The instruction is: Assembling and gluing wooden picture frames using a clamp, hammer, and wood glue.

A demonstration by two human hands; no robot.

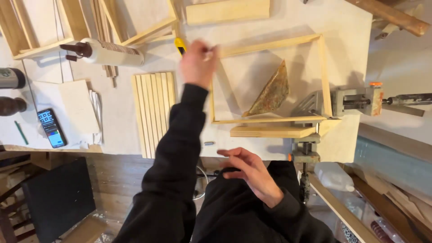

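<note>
Reaching up over the bench, the left hand (pixel 196 63) sits at the top left corner of the wooden frame (pixel 323 67), blurred with motion; its fingers are curled and seem to pinch something small and pale at that corner, though the blur hides what it is. The right hand (pixel 252 173) hangs low near the person's body, off the bench, fingers loosely spread and holding nothing.

The frame lies flat on the pale board (pixel 351 36), its bottom right corner gripped in a metal corner clamp (pixel 355 101). A mottled triangular piece (pixel 272 92) rests inside the frame, and a loose wooden bar (pixel 270 132) lies just below the bottom rail.

To do this corner well, the person likely needs to keep the top rail and the left rail flush where they meet, pressing lightly so the clamped corner is not levered out of square. Bringing the idle right hand up to steady the left rail would probably help. The glue bottle (pixel 108 53) lies on its side to the left, beside a stack of thin slats (pixel 153 112), both within reach. A yellow-handled tool (pixel 180 45) lies just left of the working hand.
</note>
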